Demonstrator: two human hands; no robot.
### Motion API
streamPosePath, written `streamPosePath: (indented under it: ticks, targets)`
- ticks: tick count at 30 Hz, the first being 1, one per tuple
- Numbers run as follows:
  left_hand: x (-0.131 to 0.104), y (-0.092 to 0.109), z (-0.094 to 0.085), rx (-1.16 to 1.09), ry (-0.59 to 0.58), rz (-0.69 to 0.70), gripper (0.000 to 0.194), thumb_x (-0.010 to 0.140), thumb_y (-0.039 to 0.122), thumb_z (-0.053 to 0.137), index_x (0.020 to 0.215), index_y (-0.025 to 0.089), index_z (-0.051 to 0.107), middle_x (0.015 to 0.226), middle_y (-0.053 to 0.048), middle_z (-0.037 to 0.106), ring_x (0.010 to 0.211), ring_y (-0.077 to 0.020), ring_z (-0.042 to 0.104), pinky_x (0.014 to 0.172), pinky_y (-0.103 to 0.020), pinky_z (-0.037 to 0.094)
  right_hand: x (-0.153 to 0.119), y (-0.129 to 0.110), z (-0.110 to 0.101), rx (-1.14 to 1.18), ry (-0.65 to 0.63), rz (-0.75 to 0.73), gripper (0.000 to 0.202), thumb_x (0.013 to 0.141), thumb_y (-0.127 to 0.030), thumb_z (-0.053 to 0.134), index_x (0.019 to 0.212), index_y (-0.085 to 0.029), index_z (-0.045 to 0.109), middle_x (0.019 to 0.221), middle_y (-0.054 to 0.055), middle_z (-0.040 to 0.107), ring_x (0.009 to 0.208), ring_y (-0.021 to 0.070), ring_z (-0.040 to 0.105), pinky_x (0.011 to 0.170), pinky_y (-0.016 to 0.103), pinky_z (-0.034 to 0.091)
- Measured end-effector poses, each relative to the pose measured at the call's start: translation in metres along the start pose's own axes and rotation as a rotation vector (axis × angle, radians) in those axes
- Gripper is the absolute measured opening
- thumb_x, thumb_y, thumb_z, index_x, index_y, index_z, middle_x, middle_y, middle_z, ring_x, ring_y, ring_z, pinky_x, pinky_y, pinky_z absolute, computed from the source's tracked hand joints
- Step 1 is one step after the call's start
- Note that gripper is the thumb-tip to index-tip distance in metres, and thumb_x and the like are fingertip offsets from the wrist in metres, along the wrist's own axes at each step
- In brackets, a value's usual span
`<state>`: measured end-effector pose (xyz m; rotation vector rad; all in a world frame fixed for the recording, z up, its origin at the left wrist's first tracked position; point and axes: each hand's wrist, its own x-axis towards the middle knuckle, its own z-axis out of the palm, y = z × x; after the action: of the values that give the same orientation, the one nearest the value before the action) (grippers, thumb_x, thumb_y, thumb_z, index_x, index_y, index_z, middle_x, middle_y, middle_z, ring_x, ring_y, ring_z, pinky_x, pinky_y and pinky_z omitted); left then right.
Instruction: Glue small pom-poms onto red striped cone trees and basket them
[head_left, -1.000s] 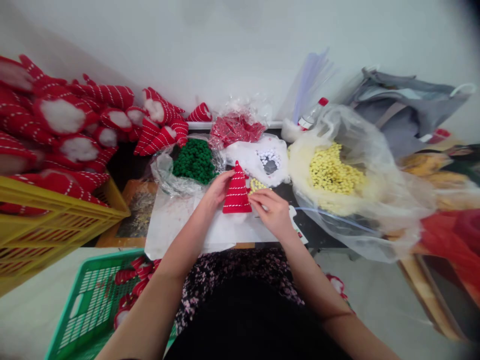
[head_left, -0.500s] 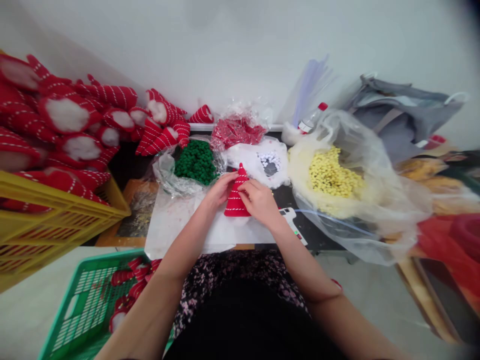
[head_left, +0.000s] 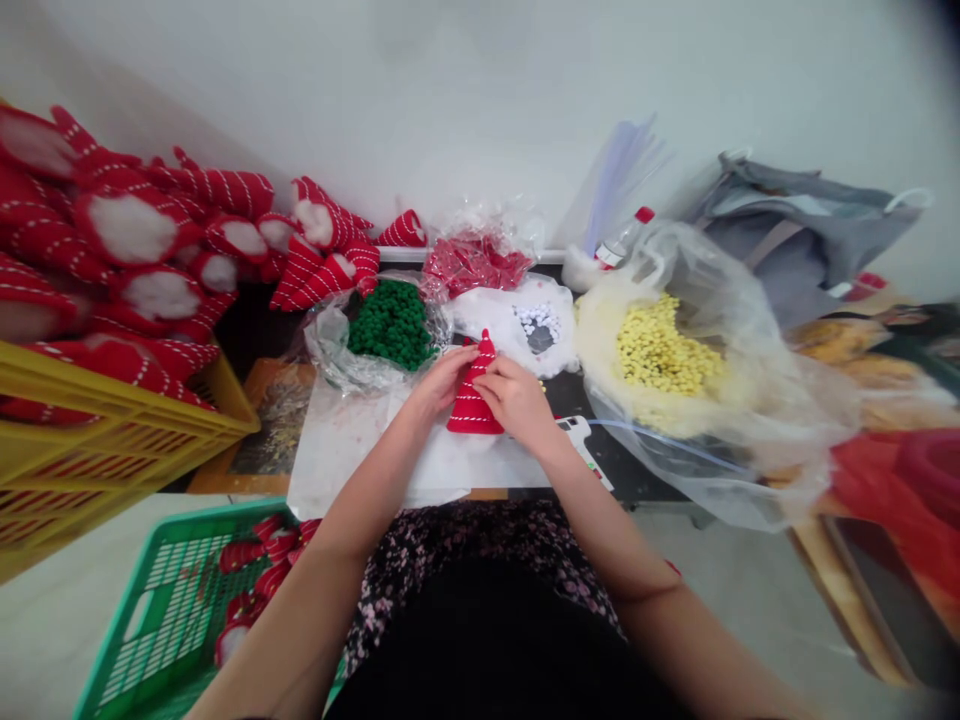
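A red knitted cone with white dashed stripes [head_left: 474,410] stands point-up in front of me, over white paper [head_left: 337,450]. My left hand [head_left: 444,380] grips its left edge near the top. The fingers of my right hand [head_left: 517,398] are pinched together against its right side; anything small between them is hidden. Behind the cone are a bag of green pompoms [head_left: 391,325], a bag of red pieces [head_left: 480,262] and a white bag with small white pieces [head_left: 540,322]. A white device [head_left: 589,450] lies beside my right wrist.
At left, a yellow crate [head_left: 120,440] is heaped with stuffed red cones [head_left: 135,230]. A green basket [head_left: 150,600] stands below it. To the right are a bag of yellow beads [head_left: 667,350], a bottle [head_left: 622,240] and a grey bag [head_left: 810,230].
My hands stay around the cone, with only a slight shift of the right fingers. The cone's tip sits a touch farther right.
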<state>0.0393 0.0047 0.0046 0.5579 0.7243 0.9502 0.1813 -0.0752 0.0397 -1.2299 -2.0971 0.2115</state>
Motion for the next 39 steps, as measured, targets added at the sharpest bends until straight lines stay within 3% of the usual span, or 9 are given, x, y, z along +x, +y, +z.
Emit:
streamPosePath:
  ticks: [3,6,9,15,19,23,26,30,39]
  targets:
    - [0.000,0.001,0.000,-0.013,0.003,-0.005,0.014,0.069,0.014,0.081,0.079,0.015,0.071,0.071,0.001,0.073,0.064,-0.0137,0.067,0.065,-0.025,0.049,0.004,0.014,-0.008,0.123,0.040,0.023,0.020,0.099,-0.022,0.062,0.102,-0.023,0.082,0.098,0.007,0.073,0.088,0.0214,0.068,0.083,0.034,0.057]
    - [0.000,0.002,-0.002,-0.021,-0.010,-0.046,0.014,0.071,0.017,0.082,0.081,0.015,0.072,0.074,-0.002,0.075,0.064,-0.0154,0.068,0.068,-0.028,0.052,0.020,0.049,-0.025,0.014,0.072,0.264,0.022,0.099,-0.025,0.061,0.106,-0.020,0.082,0.103,0.009,0.077,0.090,0.0233,0.071,0.083,0.035,0.057]
    - [0.002,0.002,-0.006,-0.033,-0.001,-0.080,0.014,0.072,0.019,0.081,0.082,0.015,0.073,0.074,-0.002,0.075,0.064,-0.0165,0.068,0.068,-0.029,0.053,0.044,0.091,-0.035,-0.279,-0.151,0.563,0.030,0.097,-0.015,0.055,0.110,-0.016,0.081,0.110,0.013,0.080,0.102,0.0277,0.073,0.094,0.037,0.053]
    - [0.004,0.002,-0.008,-0.061,0.015,-0.104,0.014,0.074,0.020,0.080,0.085,0.014,0.073,0.074,-0.003,0.075,0.063,-0.0164,0.069,0.067,-0.028,0.054,0.069,0.124,-0.020,-0.314,-0.284,0.595,0.030,0.083,-0.001,0.058,0.098,-0.012,0.082,0.107,0.017,0.081,0.105,0.0287,0.073,0.093,0.031,0.051]
    - [0.003,0.005,-0.008,-0.069,0.015,-0.108,0.012,0.076,0.019,0.077,0.086,0.014,0.073,0.072,-0.002,0.074,0.063,-0.0160,0.068,0.066,-0.028,0.054,0.065,0.119,-0.024,-0.310,-0.245,0.593,0.027,0.085,-0.003,0.058,0.100,-0.011,0.079,0.108,0.018,0.080,0.106,0.0290,0.073,0.095,0.034,0.052]
    - [0.003,0.005,-0.007,-0.084,-0.006,-0.102,0.011,0.076,0.019,0.076,0.085,0.014,0.073,0.073,-0.003,0.074,0.064,-0.0166,0.068,0.068,-0.029,0.054,0.041,0.087,-0.041,-0.081,-0.109,0.531,0.022,0.091,-0.018,0.064,0.109,-0.013,0.075,0.102,0.012,0.081,0.092,0.0235,0.075,0.088,0.033,0.057]
    - [0.006,0.002,-0.008,-0.077,-0.031,-0.085,0.010,0.075,0.018,0.077,0.083,0.015,0.073,0.073,-0.002,0.073,0.063,-0.0162,0.066,0.068,-0.029,0.052,0.015,0.047,-0.047,0.281,-0.069,0.294,0.014,0.090,-0.026,0.070,0.101,-0.019,0.076,0.092,0.005,0.080,0.080,0.0205,0.075,0.080,0.033,0.061]
    - [0.008,0.000,-0.010,-0.077,-0.038,-0.053,0.011,0.074,0.016,0.078,0.083,0.014,0.073,0.075,-0.001,0.073,0.067,-0.0149,0.066,0.071,-0.028,0.051,-0.005,0.011,-0.041,0.315,-0.083,-0.001,0.012,0.094,-0.018,0.066,0.097,-0.021,0.077,0.100,0.006,0.078,0.084,0.0194,0.073,0.081,0.034,0.061]
    - [0.004,0.001,-0.003,-0.084,-0.026,-0.036,0.009,0.072,0.013,0.077,0.079,0.014,0.072,0.076,-0.001,0.074,0.065,-0.0135,0.065,0.071,-0.027,0.050,-0.006,0.019,-0.020,0.147,-0.135,-0.103,0.021,0.099,-0.019,0.063,0.101,-0.023,0.083,0.102,0.008,0.076,0.091,0.0214,0.071,0.084,0.036,0.060]
